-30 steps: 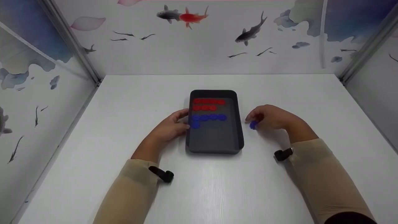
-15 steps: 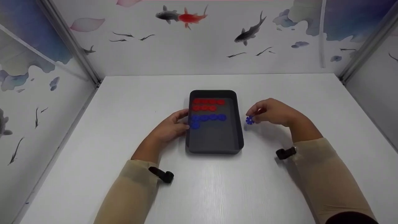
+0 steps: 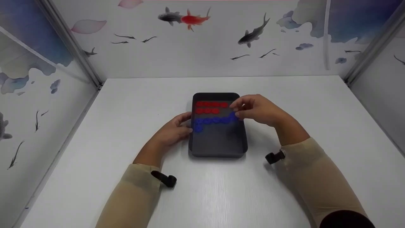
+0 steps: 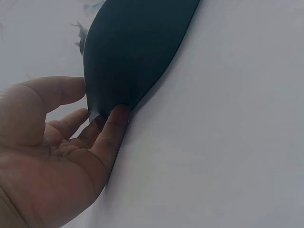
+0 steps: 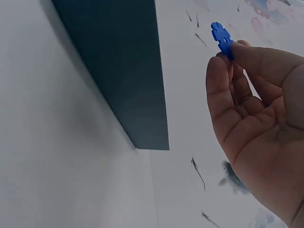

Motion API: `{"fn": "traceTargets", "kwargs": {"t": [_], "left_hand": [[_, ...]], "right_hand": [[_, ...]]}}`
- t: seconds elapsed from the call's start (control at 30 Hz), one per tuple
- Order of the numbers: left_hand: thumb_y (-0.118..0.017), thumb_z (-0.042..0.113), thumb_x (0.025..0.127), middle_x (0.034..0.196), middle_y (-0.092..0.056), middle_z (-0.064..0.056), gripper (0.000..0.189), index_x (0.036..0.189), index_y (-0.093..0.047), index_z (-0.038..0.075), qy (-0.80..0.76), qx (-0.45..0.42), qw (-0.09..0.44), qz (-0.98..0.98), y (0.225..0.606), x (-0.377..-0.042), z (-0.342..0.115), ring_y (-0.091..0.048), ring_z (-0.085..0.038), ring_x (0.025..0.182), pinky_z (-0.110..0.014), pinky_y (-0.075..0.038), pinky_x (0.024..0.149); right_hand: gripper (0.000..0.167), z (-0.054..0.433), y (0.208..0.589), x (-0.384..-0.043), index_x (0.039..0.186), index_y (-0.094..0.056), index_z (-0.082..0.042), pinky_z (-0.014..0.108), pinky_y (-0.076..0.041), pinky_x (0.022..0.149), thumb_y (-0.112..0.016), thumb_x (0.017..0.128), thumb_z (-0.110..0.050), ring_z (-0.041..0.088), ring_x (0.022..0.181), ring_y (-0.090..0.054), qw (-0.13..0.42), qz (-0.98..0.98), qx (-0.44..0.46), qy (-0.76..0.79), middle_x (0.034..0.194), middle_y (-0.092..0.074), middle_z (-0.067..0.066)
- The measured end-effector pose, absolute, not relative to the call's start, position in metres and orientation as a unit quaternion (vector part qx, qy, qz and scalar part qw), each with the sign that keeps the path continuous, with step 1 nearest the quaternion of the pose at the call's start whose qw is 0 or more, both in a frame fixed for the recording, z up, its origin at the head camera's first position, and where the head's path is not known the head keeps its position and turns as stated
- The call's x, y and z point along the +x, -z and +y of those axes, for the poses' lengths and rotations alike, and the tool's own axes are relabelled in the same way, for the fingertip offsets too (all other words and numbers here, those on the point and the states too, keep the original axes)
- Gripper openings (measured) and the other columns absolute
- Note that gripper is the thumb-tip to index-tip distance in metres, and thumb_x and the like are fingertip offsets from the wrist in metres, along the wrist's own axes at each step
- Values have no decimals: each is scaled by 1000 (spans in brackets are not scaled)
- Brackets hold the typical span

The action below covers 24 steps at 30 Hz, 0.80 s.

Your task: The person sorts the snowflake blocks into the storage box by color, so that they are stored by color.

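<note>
A dark grey rectangular tray [image 3: 218, 144] lies on the white table. Inside it, red notched plastic discs form two rows, a back row [image 3: 215, 104] and a shorter row [image 3: 207, 111]. Nearer to me runs a row of blue discs [image 3: 212, 120], with a single blue disc [image 3: 198, 128] below its left end. My right hand [image 3: 264, 109] is over the tray's right rim and pinches a blue snowflake disc [image 5: 221, 35] between thumb and fingertips. My left hand [image 3: 171, 131] touches the tray's left wall with thumb and fingertips, its fingers loosely bent in the left wrist view.
White panels [image 3: 202, 60] with painted fish stand behind and at both sides of the table [image 3: 202, 196]. Metal posts [image 3: 84, 63] mark the back corners. A black strap [image 3: 164, 179] sits at each sleeve cuff.
My right hand has lifted the blue disc from the table at the right and carried it left over the tray. The left hand has stayed at the tray's left wall.
</note>
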<state>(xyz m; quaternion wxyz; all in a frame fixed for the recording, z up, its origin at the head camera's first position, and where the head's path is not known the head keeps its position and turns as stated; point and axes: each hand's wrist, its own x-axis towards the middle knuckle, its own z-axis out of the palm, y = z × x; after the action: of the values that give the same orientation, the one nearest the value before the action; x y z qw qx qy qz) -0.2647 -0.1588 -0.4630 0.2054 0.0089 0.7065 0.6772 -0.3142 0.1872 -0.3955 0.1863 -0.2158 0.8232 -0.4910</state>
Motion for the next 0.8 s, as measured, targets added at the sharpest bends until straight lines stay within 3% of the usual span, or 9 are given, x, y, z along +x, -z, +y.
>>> {"fn": "traceTargets", "kwargs": {"t": [0.4, 0.8], "left_hand": [[-67, 2, 98, 170, -41, 5, 72, 163, -44, 22, -674, -2, 198, 712, 463, -266, -162, -57, -21, 144, -43, -49, 118], [-67, 3, 99, 170, -41, 3, 71, 163, -44, 21, -665, 7, 204, 718, 462, -266, -159, -58, -21, 143, -41, -50, 116]], "right_hand": [[29, 126, 366, -351, 128, -74, -15, 30, -59, 85, -74, 99, -10, 19, 103, -67, 236, 793, -211, 520, 113, -73, 0], [40, 97, 404, -381, 137, -69, -7, 38, -58, 91, -77, 98, -9, 17, 93, -69, 329, 787, -179, 491, 104, -74, 1]]}}
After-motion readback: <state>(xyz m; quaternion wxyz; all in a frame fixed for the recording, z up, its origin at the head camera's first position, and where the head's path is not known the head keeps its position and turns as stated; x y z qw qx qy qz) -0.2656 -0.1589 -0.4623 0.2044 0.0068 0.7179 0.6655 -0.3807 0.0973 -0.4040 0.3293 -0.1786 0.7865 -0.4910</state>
